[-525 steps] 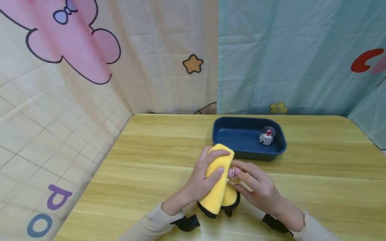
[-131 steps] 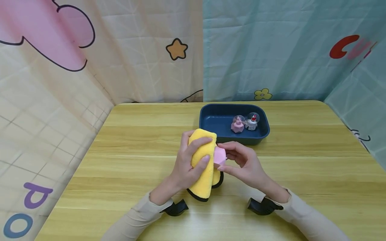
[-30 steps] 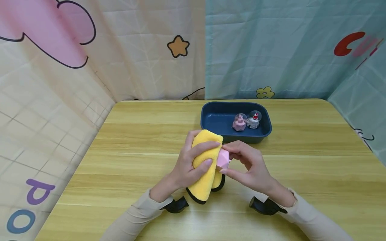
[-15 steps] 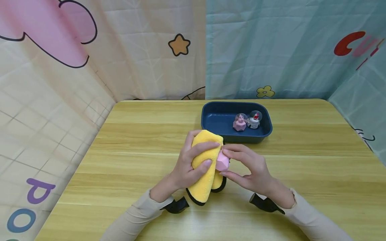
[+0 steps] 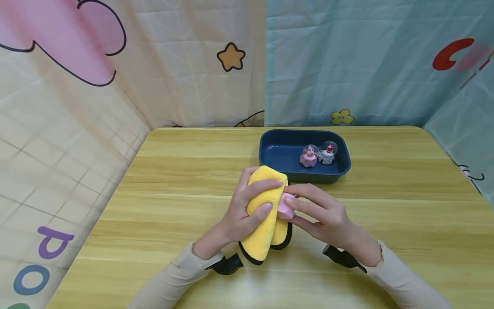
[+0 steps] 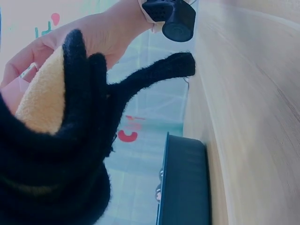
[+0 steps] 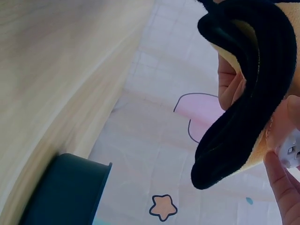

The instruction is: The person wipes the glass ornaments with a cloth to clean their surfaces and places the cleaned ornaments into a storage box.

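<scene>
In the head view my left hand [image 5: 243,210] grips a folded yellow towel [image 5: 264,214] with black edging. My right hand [image 5: 328,214] pinches a small snow globe by its pink faceted base [image 5: 285,211], which presses against the towel's right edge. A white part [image 7: 291,149] of the piece shows by my right fingertips in the right wrist view. The towel hides the rest. Beyond my hands, a pink snow globe [image 5: 308,158] and a white snow globe [image 5: 326,155] with a red figure stand side by side in a navy tray [image 5: 275,150].
The wood-grain table [image 5: 177,171] reaches back to a printed curtain [image 5: 193,64]. Close beyond both hands is the tray's front wall [image 5: 320,177]. A black strap loop [image 6: 154,70] sticks out from the towel in the left wrist view.
Over seventeen seconds, the pink snow globe has joined the white one in the tray, and another pink-based piece is in my right hand. In the last second my right fingers shifted around its base.
</scene>
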{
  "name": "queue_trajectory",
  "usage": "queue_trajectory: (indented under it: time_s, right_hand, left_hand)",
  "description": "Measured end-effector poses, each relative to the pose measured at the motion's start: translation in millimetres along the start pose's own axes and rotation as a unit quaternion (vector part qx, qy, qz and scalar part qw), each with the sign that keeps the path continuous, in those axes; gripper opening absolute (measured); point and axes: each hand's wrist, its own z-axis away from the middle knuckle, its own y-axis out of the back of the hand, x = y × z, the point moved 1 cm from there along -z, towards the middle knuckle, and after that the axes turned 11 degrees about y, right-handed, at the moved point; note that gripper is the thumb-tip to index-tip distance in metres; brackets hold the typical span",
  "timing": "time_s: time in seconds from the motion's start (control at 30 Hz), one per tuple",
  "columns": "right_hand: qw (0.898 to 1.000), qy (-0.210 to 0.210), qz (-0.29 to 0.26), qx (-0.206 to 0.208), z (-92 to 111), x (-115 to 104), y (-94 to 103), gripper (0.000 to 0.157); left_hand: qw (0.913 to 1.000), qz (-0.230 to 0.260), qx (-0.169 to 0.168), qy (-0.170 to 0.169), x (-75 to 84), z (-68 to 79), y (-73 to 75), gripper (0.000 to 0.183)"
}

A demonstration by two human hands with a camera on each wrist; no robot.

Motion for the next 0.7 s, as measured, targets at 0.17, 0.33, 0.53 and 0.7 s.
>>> queue_trajectory:
  time_s: [0.17,0.33,0.53,0.7]
  right_hand:
    - [1.000,0.006,-0.002,0.007,0.0,0.9,-0.9,0.027]
    - [1.000,-0.007,-0.019,0.014,0.8,1.8,-2.6,0.031]
    - [0.999,-0.023,-0.034,0.024,2.2,1.5,-3.8,0.034]
    - [0.998,-0.040,-0.036,0.026,4.5,0.5,-5.7,0.038]
  left_hand:
    - [1.0000,-0.002,0.003,0.008,1.4,-0.3,0.0,0.032]
    - [0.9998,-0.004,0.006,0.016,2.4,-0.1,0.0,0.032]
    - [0.9998,-0.020,0.002,0.009,0.6,0.2,-1.0,0.032]
    - [0.9995,-0.026,0.010,0.017,0.7,1.8,-1.0,0.034]
